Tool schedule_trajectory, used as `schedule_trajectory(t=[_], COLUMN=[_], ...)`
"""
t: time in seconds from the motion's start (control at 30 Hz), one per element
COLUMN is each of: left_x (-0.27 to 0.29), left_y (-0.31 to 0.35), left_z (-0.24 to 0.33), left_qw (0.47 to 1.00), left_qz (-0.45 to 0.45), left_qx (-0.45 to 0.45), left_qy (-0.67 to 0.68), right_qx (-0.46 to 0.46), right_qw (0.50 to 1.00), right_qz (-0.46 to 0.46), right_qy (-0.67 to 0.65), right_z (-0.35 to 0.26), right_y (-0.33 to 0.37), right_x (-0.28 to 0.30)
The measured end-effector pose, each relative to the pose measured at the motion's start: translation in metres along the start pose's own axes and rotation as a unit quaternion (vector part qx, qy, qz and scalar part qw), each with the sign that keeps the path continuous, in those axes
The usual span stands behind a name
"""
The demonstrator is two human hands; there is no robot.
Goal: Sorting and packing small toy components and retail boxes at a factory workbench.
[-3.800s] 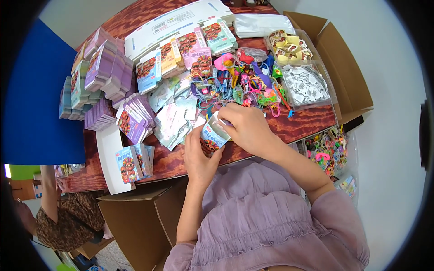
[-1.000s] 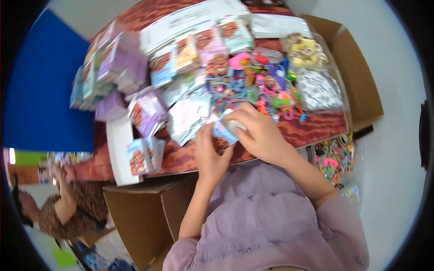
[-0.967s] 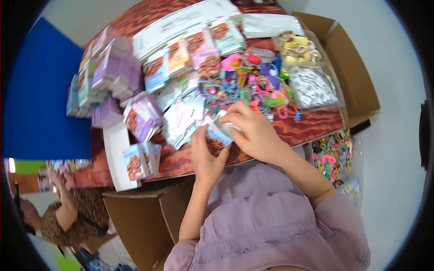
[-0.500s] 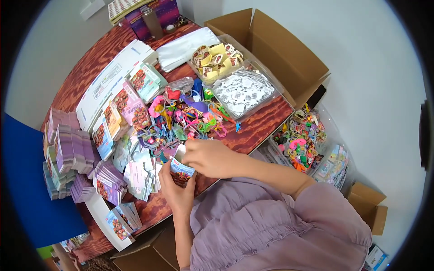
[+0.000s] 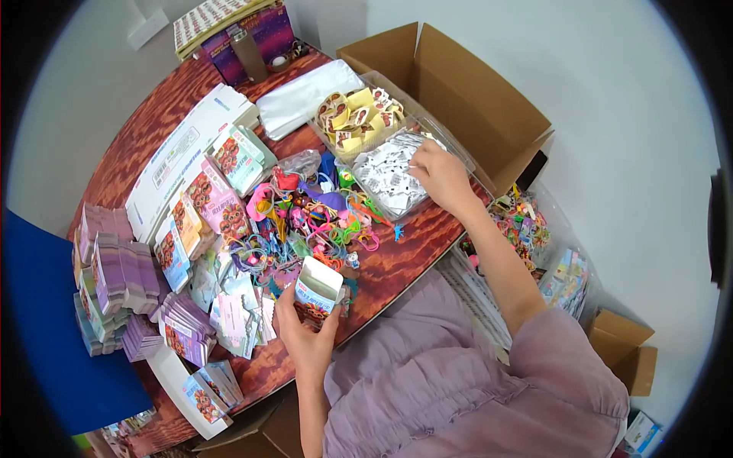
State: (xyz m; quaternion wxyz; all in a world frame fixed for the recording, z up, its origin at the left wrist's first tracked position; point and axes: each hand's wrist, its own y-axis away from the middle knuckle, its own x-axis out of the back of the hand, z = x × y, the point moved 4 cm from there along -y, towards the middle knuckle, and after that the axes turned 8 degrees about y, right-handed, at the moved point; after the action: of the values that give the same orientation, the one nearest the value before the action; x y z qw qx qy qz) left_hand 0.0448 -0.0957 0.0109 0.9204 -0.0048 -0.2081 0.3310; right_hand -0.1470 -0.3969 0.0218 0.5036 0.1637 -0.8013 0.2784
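Near the table's front edge, my left hand (image 5: 304,336) is wrapped round a small light-blue printed carton (image 5: 318,288). Its top flap stands up and the mouth faces me. My right hand (image 5: 444,177) reaches over a clear plastic tub of small white paper slips (image 5: 388,169). Its fingertips are bent together among the slips; whether one is between them is hidden. Just beyond the carton lies a heap of small colourful toys and cords (image 5: 317,206). Left of the carton are loose pale printed cards (image 5: 237,313).
Yellow-backed stickers (image 5: 357,118) fill another tub. Stacks of purple cards (image 5: 126,263) and flat cartons (image 5: 217,198) cover the table's left. A white plastic stack (image 5: 305,98) lies behind. An open cardboard box (image 5: 473,103) stands back right; a bag of toys (image 5: 527,229) sits beside the table.
My right hand has left the carton's mouth and moved away to the right, into the tub of white slips. The left hand still holds the carton, now with its opening visible.
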Motion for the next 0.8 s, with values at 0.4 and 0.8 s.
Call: schedule_trajectory(t=[0.4,0.8], left_x=[0.019,0.028], left_y=[-0.003,0.001], left_z=[-0.002,-0.016], left_qw=[0.999,0.999], left_qz=[-0.003,0.03], left_qx=[0.04,0.036], left_qy=[-0.016,0.003], right_qx=[-0.126,-0.023], right_qw=[0.984,0.978], right_qz=[0.027,-0.108], right_qy=[-0.126,-0.175], right_z=[0.045,0.003], right_y=[-0.024,-0.052], right_x=[0.026,0.021])
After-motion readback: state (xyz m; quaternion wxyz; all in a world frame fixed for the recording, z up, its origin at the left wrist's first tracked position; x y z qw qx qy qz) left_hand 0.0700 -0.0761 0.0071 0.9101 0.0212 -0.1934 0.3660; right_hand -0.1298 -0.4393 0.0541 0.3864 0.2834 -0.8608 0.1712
